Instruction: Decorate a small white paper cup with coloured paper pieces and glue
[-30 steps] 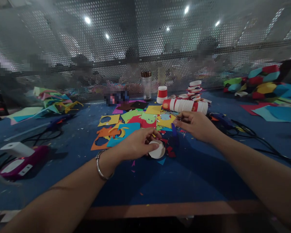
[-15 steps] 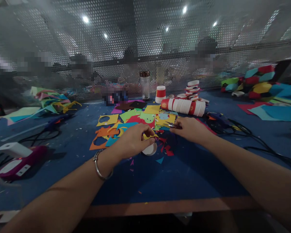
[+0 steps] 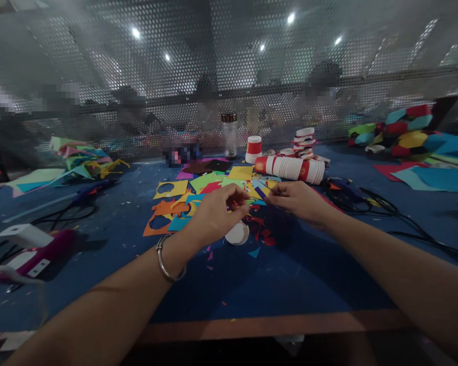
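Blue cloth over the table top (image 3: pixel 290 274), and near its middle a small white cup (image 3: pixel 237 234); serves here as the mark for all else.

Just above and left of the white cup, the left hand (image 3: pixel 213 216), raised off the cloth, thumb and forefinger pinched shut on a small paper scrap (image 3: pixel 249 202). A metal bangle (image 3: pixel 168 259) on that wrist.

Above and right of the cup, the right hand (image 3: pixel 297 202), fingers curled closed around a thin dark tool (image 3: pixel 272 189), too small to name. Points its tip toward the scrap; the two hands near each other but apart.

Just right of the cup, red offcuts (image 3: pixel 265 236) on the cloth.

Behind the cup, a spread of coloured paper squares (image 3: pixel 209 183), some with round holes cut out.

Farther behind and to the right, a sleeve of red-and-white cups (image 3: pixel 290 168) lying flat, one upright cup (image 3: pixel 254 147) and a clear jar (image 3: pixel 229 134).

Far left of the cup, a purple device (image 3: pixel 41 251). Far right, black cables (image 3: pixel 385 208).

Beyond everything, a perforated metal screen (image 3: pixel 213 76).
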